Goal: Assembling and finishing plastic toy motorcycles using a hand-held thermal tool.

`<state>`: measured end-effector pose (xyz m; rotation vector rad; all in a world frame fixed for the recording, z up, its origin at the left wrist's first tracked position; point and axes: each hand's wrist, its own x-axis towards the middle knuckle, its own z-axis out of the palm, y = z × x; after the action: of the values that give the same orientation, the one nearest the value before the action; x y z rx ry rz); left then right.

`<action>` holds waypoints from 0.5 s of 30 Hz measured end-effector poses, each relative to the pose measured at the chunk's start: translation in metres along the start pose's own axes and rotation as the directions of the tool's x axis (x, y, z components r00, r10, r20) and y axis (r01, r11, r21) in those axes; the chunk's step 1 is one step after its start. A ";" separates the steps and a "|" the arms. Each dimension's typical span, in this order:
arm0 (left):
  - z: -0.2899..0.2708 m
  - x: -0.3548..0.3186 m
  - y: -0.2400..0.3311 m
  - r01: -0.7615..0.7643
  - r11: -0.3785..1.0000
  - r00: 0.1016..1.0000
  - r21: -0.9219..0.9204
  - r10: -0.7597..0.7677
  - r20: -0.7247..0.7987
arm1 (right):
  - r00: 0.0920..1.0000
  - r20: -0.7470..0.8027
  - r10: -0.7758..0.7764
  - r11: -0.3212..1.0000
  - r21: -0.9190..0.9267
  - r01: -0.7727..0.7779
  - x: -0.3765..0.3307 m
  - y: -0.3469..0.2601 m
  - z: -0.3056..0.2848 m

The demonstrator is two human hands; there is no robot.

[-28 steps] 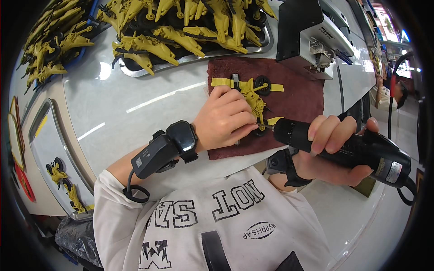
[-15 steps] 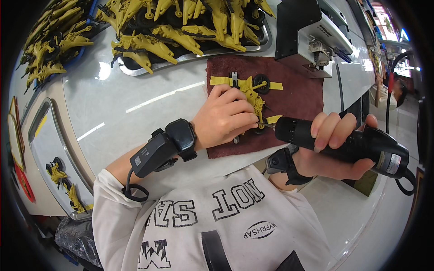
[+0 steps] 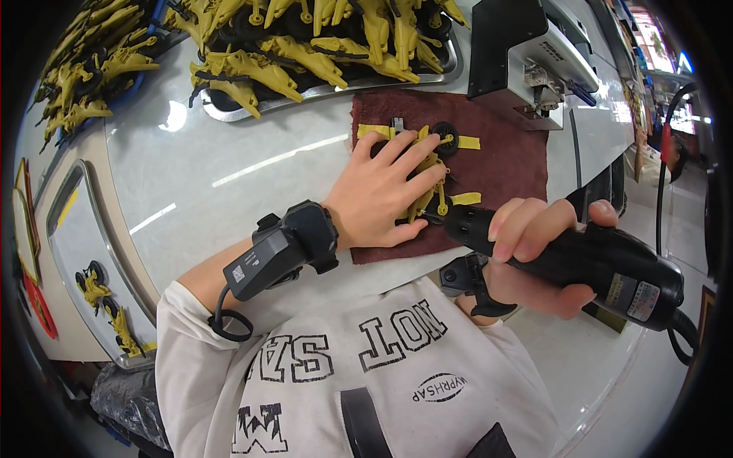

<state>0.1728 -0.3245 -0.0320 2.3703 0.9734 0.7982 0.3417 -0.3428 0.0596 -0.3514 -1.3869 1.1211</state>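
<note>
A yellow toy motorcycle (image 3: 421, 204) with black wheels lies on a dark red cloth (image 3: 504, 156), among strips of yellow tape. My left hand (image 3: 378, 187) rests over it, fingers spread and stretched out, so much of the toy is hidden. In my right hand (image 3: 534, 229) is a black electric screwdriver (image 3: 615, 267), with fingers wrapped round its body. Its front end points left at the lower wheel of the toy, and a thin bit seems to reach that wheel. Whether the bit sits in a screw cannot be made out.
Behind the cloth a metal tray (image 3: 336, 90) is heaped with similar yellow toys. More toys (image 3: 92, 84) are piled at the far left. A black and silver machine (image 3: 527, 69) stands at the back right. On the left, another tray (image 3: 72, 229) carries a few toys.
My left hand has opened from a pinch near the screwdriver's bit to spread fingers across the toy. The screwdriver has shifted left and slightly down with my right hand.
</note>
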 end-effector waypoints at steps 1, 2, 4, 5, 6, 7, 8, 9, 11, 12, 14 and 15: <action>0.000 0.000 0.000 0.000 1.000 1.000 -0.001 0.000 -0.001 | 1.000 0.000 0.001 1.000 -0.001 -0.001 0.000 0.000 0.001; 0.001 0.000 0.001 -0.003 1.000 1.000 -0.002 0.003 -0.011 | 1.000 0.010 0.007 1.000 -0.004 -0.007 0.001 -0.001 0.001; 0.001 -0.002 0.000 0.000 1.000 1.000 0.000 0.000 -0.024 | 1.000 0.022 0.015 1.000 -0.002 -0.015 0.001 0.000 0.003; 0.001 -0.002 -0.001 -0.003 1.000 1.000 -0.004 0.003 -0.026 | 1.000 0.021 0.015 1.000 -0.001 -0.015 0.001 0.001 0.004; 0.001 -0.002 -0.001 -0.007 1.000 1.000 -0.009 0.007 -0.028 | 1.000 0.018 0.016 1.000 -0.002 -0.016 0.001 0.001 0.004; 0.001 -0.002 -0.001 -0.006 1.000 1.000 -0.010 0.006 -0.029 | 1.000 0.019 0.017 1.000 -0.002 -0.017 0.002 0.001 0.004; 0.000 -0.003 -0.001 -0.007 1.000 1.000 -0.005 0.007 -0.026 | 1.000 0.018 0.012 1.000 -0.004 -0.012 0.002 0.000 0.004; 0.001 -0.002 -0.001 -0.008 1.000 1.000 0.000 0.008 -0.024 | 1.000 0.017 0.008 1.000 -0.006 -0.008 0.002 0.000 0.004; 0.000 -0.002 -0.001 -0.004 1.000 1.000 0.007 0.004 -0.007 | 1.000 0.015 0.009 1.000 -0.003 -0.009 0.002 0.001 0.004; 0.000 -0.002 -0.001 0.002 1.000 1.000 0.016 -0.002 0.011 | 1.000 0.014 0.011 1.000 0.003 -0.011 0.002 0.001 0.004; -0.004 -0.003 -0.001 -0.001 1.000 1.000 0.010 0.000 0.022 | 1.000 0.006 0.018 1.000 0.008 -0.018 0.001 0.002 0.006; -0.005 -0.003 -0.002 -0.003 1.000 0.999 0.003 0.003 0.034 | 1.000 -0.003 0.026 1.000 0.014 -0.025 0.000 0.003 0.007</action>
<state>0.1671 -0.3249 -0.0307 2.3810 0.9586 0.7559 0.3341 -0.3440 0.0588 -0.3620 -1.3746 1.1498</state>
